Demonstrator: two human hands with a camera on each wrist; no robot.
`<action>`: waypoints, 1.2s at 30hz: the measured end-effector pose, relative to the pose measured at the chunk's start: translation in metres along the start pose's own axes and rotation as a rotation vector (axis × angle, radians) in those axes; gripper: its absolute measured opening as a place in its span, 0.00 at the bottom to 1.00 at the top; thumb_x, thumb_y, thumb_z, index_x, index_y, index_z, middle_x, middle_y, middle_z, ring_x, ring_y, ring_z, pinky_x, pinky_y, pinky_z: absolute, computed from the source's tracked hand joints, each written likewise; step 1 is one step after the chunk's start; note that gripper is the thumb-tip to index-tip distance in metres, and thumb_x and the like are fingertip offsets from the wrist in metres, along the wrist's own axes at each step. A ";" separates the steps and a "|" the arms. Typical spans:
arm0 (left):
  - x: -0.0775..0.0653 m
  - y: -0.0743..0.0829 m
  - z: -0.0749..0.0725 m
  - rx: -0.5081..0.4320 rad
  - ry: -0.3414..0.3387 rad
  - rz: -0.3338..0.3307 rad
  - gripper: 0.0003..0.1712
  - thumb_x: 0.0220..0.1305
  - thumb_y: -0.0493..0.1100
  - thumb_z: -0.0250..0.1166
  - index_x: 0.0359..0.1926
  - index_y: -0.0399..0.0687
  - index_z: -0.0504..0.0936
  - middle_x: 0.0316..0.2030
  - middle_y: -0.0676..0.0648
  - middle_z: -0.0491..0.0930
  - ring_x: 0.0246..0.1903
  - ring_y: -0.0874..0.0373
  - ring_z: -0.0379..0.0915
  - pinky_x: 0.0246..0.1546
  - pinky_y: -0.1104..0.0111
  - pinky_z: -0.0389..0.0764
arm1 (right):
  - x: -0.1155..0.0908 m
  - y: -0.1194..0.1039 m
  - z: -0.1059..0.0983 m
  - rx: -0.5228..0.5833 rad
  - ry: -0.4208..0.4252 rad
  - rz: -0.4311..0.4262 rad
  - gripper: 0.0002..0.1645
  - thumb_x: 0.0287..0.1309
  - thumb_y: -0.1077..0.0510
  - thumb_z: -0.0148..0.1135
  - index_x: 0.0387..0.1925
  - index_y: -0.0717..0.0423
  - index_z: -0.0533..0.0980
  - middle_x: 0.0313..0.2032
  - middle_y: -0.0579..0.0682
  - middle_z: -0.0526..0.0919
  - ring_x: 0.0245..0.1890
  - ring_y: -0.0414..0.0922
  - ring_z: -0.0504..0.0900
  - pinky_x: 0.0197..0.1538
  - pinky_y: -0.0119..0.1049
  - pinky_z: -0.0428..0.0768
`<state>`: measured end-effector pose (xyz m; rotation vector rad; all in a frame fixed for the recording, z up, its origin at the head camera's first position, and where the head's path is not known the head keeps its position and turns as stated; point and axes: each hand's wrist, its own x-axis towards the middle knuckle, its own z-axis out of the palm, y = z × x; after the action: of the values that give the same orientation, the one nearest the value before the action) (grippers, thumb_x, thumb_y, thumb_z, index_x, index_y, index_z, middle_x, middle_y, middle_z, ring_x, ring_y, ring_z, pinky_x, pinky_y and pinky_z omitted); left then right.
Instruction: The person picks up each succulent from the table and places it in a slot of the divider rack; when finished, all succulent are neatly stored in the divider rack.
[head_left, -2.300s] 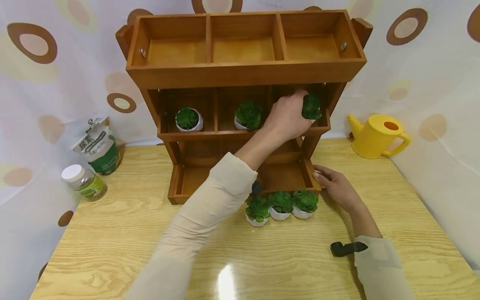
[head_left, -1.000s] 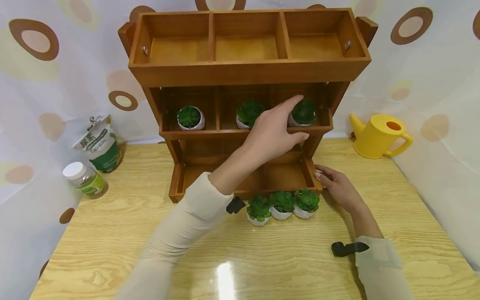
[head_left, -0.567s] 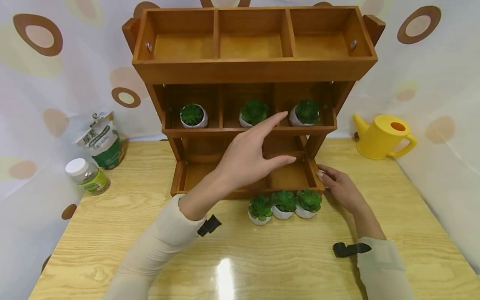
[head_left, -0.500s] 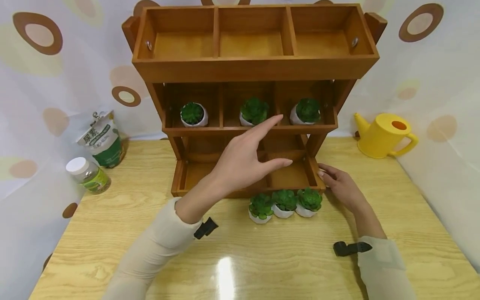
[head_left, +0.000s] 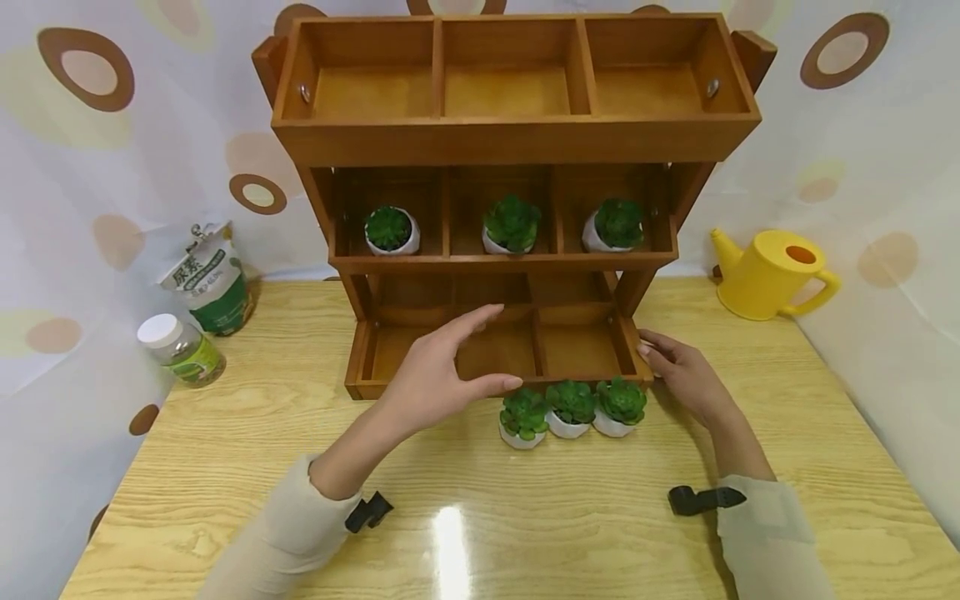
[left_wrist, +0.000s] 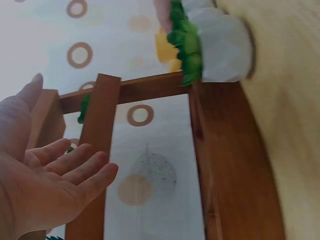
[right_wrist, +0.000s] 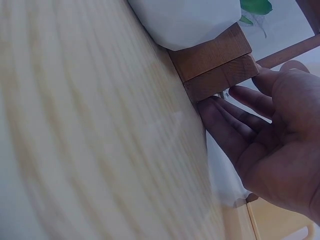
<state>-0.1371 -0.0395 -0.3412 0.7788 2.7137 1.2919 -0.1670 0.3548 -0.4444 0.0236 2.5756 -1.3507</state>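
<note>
My left hand (head_left: pixel 431 379) hovers in front of the lowest tier of the brown wooden shelf (head_left: pixel 480 146), fingers and thumb spread, holding nothing. The left wrist view shows its palm and fingers apart from the wood. My right hand (head_left: pixel 686 379) rests against the right end of the bottom tier; in the right wrist view its fingertips touch that wooden end. Potted succulents stand in the middle tier: a left one (head_left: pixel 392 231), a centre one (head_left: pixel 512 225) and a right one (head_left: pixel 613 225). Three more succulents, including the nearest (head_left: pixel 522 419), stand in a row on the table before the shelf.
A yellow watering can (head_left: pixel 772 273) stands right of the shelf. On the left are a green and white pouch (head_left: pixel 212 283) and a white-lidded jar (head_left: pixel 182 350). A patterned sheet (head_left: pixel 862 192) hangs behind the wooden table (head_left: pixel 570 517).
My left hand let go of the succulent in the right middle compartment, then drew back left and down with its fingers spread. My right hand has stayed at the shelf's end.
</note>
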 end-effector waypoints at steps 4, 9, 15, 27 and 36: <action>-0.010 -0.013 0.009 -0.037 -0.040 -0.057 0.45 0.56 0.61 0.76 0.73 0.60 0.70 0.67 0.54 0.76 0.67 0.54 0.73 0.66 0.55 0.75 | -0.002 -0.002 0.001 0.015 -0.007 -0.004 0.40 0.78 0.37 0.40 0.80 0.52 0.52 0.73 0.65 0.65 0.70 0.60 0.71 0.65 0.47 0.78; -0.022 -0.029 0.023 -0.075 -0.110 -0.138 0.45 0.56 0.60 0.76 0.72 0.59 0.70 0.68 0.53 0.75 0.67 0.52 0.73 0.66 0.54 0.75 | -0.002 -0.001 0.001 0.012 -0.008 0.000 0.41 0.78 0.36 0.39 0.80 0.53 0.51 0.74 0.65 0.64 0.71 0.61 0.69 0.68 0.57 0.71; -0.026 -0.044 0.034 -0.061 -0.202 -0.169 0.43 0.59 0.61 0.74 0.71 0.53 0.71 0.67 0.49 0.75 0.68 0.48 0.71 0.67 0.51 0.73 | -0.001 -0.001 0.000 0.016 -0.003 0.002 0.40 0.78 0.37 0.39 0.80 0.54 0.51 0.74 0.65 0.63 0.71 0.61 0.69 0.68 0.56 0.72; -0.023 -0.062 0.049 -0.076 -0.313 -0.179 0.45 0.60 0.59 0.73 0.75 0.53 0.67 0.71 0.48 0.72 0.70 0.50 0.69 0.70 0.53 0.69 | 0.000 -0.001 0.002 0.014 -0.008 0.010 0.41 0.78 0.36 0.39 0.80 0.53 0.52 0.74 0.65 0.63 0.71 0.61 0.69 0.68 0.57 0.72; -0.014 -0.061 0.059 -0.073 -0.380 -0.176 0.46 0.60 0.61 0.72 0.76 0.56 0.66 0.73 0.50 0.69 0.71 0.50 0.67 0.69 0.53 0.71 | -0.001 -0.002 0.002 0.002 -0.001 -0.003 0.41 0.78 0.36 0.40 0.80 0.54 0.52 0.73 0.65 0.66 0.70 0.60 0.71 0.67 0.53 0.75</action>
<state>-0.1364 -0.0358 -0.4264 0.6790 2.3617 1.0723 -0.1658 0.3522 -0.4431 0.0198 2.5738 -1.3543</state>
